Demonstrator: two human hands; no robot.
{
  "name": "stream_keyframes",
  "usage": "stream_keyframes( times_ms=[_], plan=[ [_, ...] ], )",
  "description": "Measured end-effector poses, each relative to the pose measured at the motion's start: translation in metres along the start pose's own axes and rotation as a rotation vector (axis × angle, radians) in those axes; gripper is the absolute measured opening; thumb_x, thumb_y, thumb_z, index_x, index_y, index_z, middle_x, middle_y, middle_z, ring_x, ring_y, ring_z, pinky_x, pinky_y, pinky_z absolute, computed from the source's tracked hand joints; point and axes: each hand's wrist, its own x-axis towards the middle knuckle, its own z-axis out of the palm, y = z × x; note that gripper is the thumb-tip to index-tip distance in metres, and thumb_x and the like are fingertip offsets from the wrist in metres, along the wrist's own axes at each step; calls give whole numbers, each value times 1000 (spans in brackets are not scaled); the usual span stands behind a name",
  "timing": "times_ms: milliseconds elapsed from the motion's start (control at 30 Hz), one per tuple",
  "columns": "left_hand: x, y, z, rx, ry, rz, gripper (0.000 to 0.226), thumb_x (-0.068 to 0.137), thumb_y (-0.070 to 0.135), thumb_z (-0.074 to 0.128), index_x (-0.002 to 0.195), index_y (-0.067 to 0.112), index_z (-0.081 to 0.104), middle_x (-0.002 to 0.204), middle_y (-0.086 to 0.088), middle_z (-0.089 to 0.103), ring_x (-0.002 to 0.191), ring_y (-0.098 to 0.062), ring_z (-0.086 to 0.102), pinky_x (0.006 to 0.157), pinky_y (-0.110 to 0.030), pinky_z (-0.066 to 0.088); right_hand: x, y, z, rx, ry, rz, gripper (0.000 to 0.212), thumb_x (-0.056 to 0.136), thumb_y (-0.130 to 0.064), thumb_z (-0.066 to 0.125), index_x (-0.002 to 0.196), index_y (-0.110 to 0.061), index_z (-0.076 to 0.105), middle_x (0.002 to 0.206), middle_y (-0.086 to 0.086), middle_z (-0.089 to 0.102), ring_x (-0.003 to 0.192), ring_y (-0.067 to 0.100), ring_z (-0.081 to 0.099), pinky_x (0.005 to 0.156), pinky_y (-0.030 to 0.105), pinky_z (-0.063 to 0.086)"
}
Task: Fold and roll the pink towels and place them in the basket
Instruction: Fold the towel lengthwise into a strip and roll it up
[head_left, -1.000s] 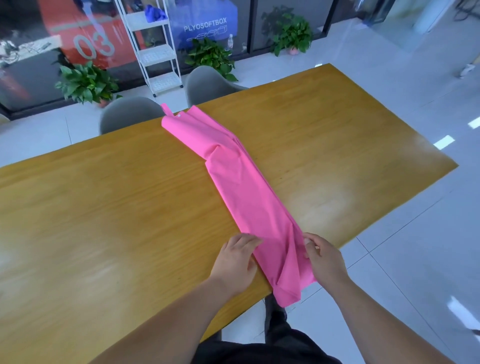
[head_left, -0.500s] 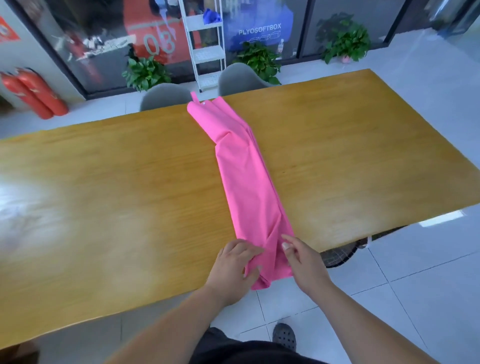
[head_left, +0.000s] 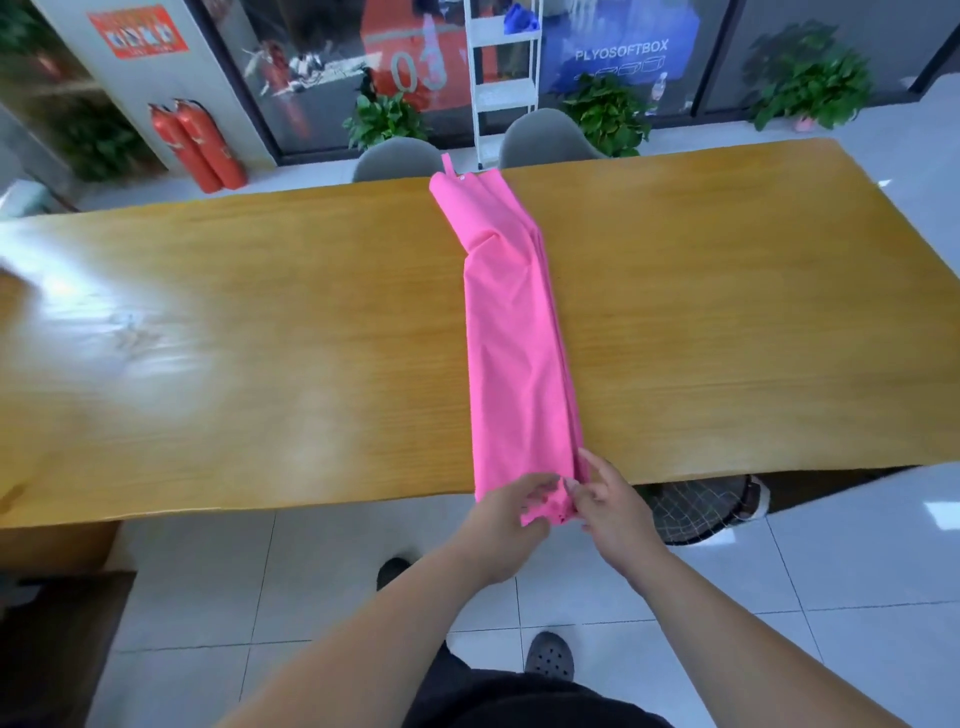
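The towel (head_left: 514, 338) lay lengthwise, running straight away from you, from the near edge of the worktop (head_left: 260, 338) to the far edge. Your left hand (head_left: 506, 512) and right hand (head_left: 610, 506) both pinched its near end, equally close, so the roll would likely run away from you.

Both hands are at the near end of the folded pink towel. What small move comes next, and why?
Probably turn the near end over and away to start the roll. The long folded pink towel already lies as a narrow strip across the wooden table, its near end overhanging the edge, where the left hand and right hand pinch it.
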Motion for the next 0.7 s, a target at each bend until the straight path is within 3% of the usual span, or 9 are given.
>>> stream_keyframes(
  times_ms=[67, 167, 300, 367, 500, 600, 700],
  plan=[
    [-5, -8, 1, 94, 125, 30, 57, 94, 14, 60, 149, 26, 56, 140, 13, 64, 128, 0, 57, 111, -32, 48, 0, -1, 1, -105, -4, -13, 71, 97, -42, 73, 159, -43, 36, 105, -12, 75, 90, 3, 71, 73, 26, 51],
    [-15, -26, -2, 374, 273, 79, 61, 93, 29, 68, 151, 31, 50, 146, 14, 52, 133, -12, 45, 112, -35, 44, -2, -1, 4, -161, 21, -34, 76, 95, -29, 77, 158, -42, 37, 96, -13, 74, 75, 1, 69, 62, 20, 49],
    [-20, -44, -1, 652, 324, 52, 86, 85, 52, 76, 157, 35, 33, 151, 7, 35, 135, -19, 35, 117, -37, 37, -6, -16, 3, 103, 65, -112, 68, 96, -12, 72, 150, -46, 48, 90, -5, 75, 82, 10, 74, 82, 35, 63],
    [-16, -46, -1, 656, 400, 33, 84, 83, 48, 78, 154, 34, 34, 144, 3, 42, 128, -22, 43, 111, -38, 41, -9, -21, -1, 216, 55, -152, 66, 98, -9, 70, 147, -50, 52, 98, 2, 75, 90, 16, 75, 85, 35, 63],
    [-12, -46, -5, 579, 464, -90, 80, 83, 29, 75, 154, 29, 39, 131, 5, 49, 121, -22, 52, 106, -38, 44, -5, -14, -7, -16, 90, -57, 61, 98, -9, 69, 144, -47, 56, 103, 4, 71, 75, 12, 76, 78, 39, 65],
    [-18, -48, -3, 447, 509, -165, 75, 87, 39, 73, 152, 28, 39, 128, 8, 47, 116, -17, 52, 103, -35, 43, -8, -23, -11, 145, 124, -148, 54, 99, -7, 70, 138, -42, 62, 105, 2, 72, 83, 12, 75, 75, 24, 62],
    [-25, -47, 3, 304, 569, -259, 62, 87, 53, 71, 137, 28, 44, 117, 12, 51, 101, -14, 57, 96, -38, 44, -10, -20, -11, 172, 183, -228, 47, 99, -11, 71, 129, -46, 67, 103, -9, 74, 89, 9, 74, 80, 26, 61]
  ],
)
